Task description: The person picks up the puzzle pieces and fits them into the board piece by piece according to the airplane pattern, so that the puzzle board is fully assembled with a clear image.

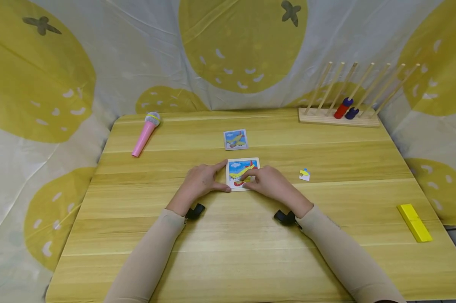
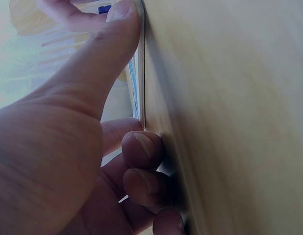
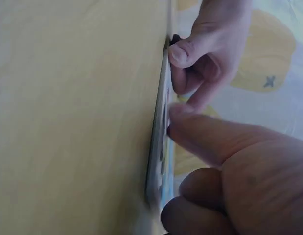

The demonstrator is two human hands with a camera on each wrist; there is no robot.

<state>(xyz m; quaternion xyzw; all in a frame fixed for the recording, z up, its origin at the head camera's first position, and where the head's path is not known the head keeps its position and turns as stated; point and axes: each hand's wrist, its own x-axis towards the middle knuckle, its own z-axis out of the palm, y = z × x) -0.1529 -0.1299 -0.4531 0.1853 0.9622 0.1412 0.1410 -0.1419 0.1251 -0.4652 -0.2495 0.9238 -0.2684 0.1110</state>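
A square jigsaw puzzle with a pale frame and an airplane picture lies on the table. My left hand holds its left side, index finger at the far corner and thumb at the near one. In the left wrist view the thumb lies along the puzzle's near edge, the other fingers curled by the table. Over the puzzle's right part, my right hand pinches a puzzle piece at the picture's surface with thumb and index finger; the fingers mostly hide it. A loose puzzle piece lies to the right.
Behind the puzzle lies a matching airplane picture card. A pink toy microphone is at the back left. A wooden peg rack with red and dark blue beads stands at the back right. Yellow blocks lie near the right edge.
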